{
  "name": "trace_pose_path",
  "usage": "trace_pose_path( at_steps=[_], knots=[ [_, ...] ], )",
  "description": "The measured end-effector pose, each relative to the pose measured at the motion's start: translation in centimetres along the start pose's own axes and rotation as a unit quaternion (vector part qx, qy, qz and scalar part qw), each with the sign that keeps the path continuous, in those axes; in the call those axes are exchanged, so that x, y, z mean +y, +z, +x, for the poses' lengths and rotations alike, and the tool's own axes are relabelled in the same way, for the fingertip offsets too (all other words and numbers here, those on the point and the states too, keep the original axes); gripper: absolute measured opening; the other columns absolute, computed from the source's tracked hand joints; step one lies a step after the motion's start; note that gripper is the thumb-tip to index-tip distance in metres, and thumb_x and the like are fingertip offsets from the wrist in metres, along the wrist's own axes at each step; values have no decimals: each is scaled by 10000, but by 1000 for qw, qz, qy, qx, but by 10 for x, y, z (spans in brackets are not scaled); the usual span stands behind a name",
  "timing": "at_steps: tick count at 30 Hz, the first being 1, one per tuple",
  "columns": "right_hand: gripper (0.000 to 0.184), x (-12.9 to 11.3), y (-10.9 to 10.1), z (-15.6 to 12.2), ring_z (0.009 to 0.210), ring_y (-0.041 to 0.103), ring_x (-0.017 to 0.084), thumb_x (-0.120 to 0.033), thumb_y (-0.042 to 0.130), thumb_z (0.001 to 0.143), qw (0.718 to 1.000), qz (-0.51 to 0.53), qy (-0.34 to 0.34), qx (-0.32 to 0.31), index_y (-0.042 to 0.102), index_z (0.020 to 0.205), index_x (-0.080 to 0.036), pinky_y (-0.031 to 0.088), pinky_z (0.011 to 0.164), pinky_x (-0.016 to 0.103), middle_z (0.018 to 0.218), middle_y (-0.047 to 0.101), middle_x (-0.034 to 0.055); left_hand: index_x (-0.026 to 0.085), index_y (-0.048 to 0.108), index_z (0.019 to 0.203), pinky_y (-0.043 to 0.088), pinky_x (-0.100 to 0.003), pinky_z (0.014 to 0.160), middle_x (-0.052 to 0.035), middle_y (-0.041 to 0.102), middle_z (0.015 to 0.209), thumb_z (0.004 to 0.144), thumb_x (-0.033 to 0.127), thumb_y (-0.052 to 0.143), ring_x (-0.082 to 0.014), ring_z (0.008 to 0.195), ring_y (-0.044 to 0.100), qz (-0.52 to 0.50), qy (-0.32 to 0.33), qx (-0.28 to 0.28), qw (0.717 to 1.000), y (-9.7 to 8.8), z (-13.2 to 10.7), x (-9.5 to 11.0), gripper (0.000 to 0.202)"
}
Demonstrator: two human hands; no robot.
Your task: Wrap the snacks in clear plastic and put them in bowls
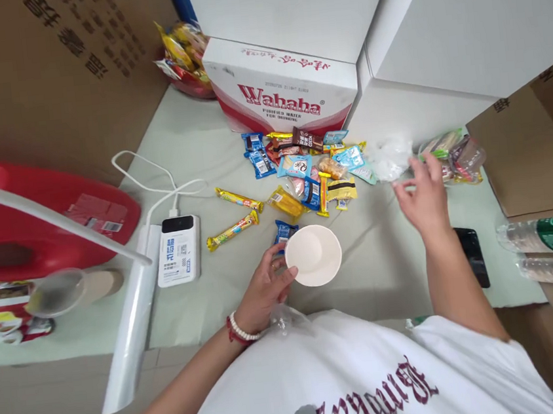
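Note:
My left hand [264, 279] grips a white paper bowl [315, 255] by its left side, with the thumb over the rim. The bowl is upright, and nothing shows inside it. A blue-wrapped snack [285, 231] lies just behind it. My right hand [422, 197] is above the table on the right, fingers apart and bent. Its fingertips are close to a crumpled clear plastic bag [390, 157]; whether they touch it I cannot tell. Behind the bowl lies a pile of small wrapped snacks [296, 165]. Two yellow snack sticks [232, 230] lie to its left.
A Wahaha carton [287, 94] stands behind the snacks. On the left are a power bank [178, 251] with a white cable, a white lamp [127, 341] and a red container [35, 212]. A phone [472, 255] and plastic bottles [551, 234] lie on the right.

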State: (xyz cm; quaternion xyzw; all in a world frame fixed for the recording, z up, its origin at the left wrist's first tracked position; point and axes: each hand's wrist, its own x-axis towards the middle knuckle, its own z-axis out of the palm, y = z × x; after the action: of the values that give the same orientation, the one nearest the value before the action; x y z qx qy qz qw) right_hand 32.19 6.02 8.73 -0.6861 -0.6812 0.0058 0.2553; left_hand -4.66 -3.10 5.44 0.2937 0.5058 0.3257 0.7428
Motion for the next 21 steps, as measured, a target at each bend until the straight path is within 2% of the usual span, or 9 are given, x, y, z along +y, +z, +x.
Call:
trace_pose_path(
  at_steps=[2, 5, 7, 9, 12, 14, 16, 19, 21],
  knots=[
    [418, -36, -14, -56, 813, 690, 175, -326, 635, 979, 993, 63, -98, -30, 599, 1392, -273, 619, 745, 356, 1484, 534, 167, 238, 465, 1375, 301, -196, 424, -29, 579, 1084, 711, 585, 867, -7, 511, 390, 5, -18, -28, 999, 5, 6, 0, 851],
    [407, -76, -19, -123, 982, 693, 224, -334, 707, 957, 961, 84, -238, -116, 640, 1349, -249, 618, 833, 366, 1419, 617, 160, 234, 479, 1357, 286, -206, 428, -33, 581, 1104, 725, 584, 852, -2, 496, 386, 29, -39, -87, 995, 19, 17, -2, 813],
    [311, -84, -19, -149, 983, 685, 231, -295, 703, 962, 953, 78, -251, -148, 688, 1263, -220, 610, 820, 361, 1268, 707, 140, 231, 486, 1340, 287, -213, 435, -50, 582, 1166, 709, 563, 866, -1, 502, 398, 51, -43, -116, 991, 32, 24, -3, 808],
    [264, -82, -21, -163, 932, 681, 221, -306, 700, 966, 957, 83, -220, -171, 711, 1208, -203, 604, 789, 352, 1156, 745, 122, 220, 491, 1304, 292, -218, 442, -56, 582, 1179, 674, 538, 892, -4, 512, 407, 68, -52, -137, 987, 45, 30, -7, 811],
    [355, -75, -31, -177, 952, 692, 233, -407, 704, 954, 957, 72, -193, -205, 705, 1241, -198, 606, 788, 362, 1210, 737, 127, 186, 498, 1219, 287, -225, 458, -28, 586, 1049, 697, 579, 854, -11, 508, 388, 66, -74, -163, 982, 63, 35, -13, 744],
    [246, -64, -39, -186, 939, 706, 218, -295, 609, 1001, 960, 36, -192, -199, 716, 1210, -223, 599, 784, 343, 1185, 756, 93, 180, 481, 1243, 298, -235, 471, -17, 577, 1009, 751, 615, 791, -18, 502, 377, 67, -83, -176, 979, 71, 36, -16, 727],
    [275, -40, -51, -192, 935, 716, 208, -172, 502, 1012, 976, -16, -149, -159, 729, 1156, -228, 583, 801, 328, 1119, 774, 75, 193, 465, 1324, 377, -257, 523, -43, 584, 1095, 784, 586, 762, -40, 547, 435, 74, -79, -190, 976, 73, 36, -17, 731],
    [241, 28, -76, -183, 918, 710, 264, -280, 550, 994, 989, -128, 31, -72, 741, 1092, -173, 552, 784, 366, 1054, 766, 138, 202, 567, 1289, 467, -289, 688, -55, 602, 1169, 773, 432, 756, -100, 724, 541, 71, -61, -204, 975, 60, 37, -17, 596],
    [242, 84, -92, -159, 814, 681, 296, -329, 613, 940, 957, -225, 174, -60, 750, 1015, -144, 499, 706, 383, 927, 746, 165, 187, 652, 1161, 451, -276, 718, -25, 627, 996, 708, 310, 741, -133, 792, 547, 56, -57, -199, 977, 42, 37, -19, 477]
  ],
)
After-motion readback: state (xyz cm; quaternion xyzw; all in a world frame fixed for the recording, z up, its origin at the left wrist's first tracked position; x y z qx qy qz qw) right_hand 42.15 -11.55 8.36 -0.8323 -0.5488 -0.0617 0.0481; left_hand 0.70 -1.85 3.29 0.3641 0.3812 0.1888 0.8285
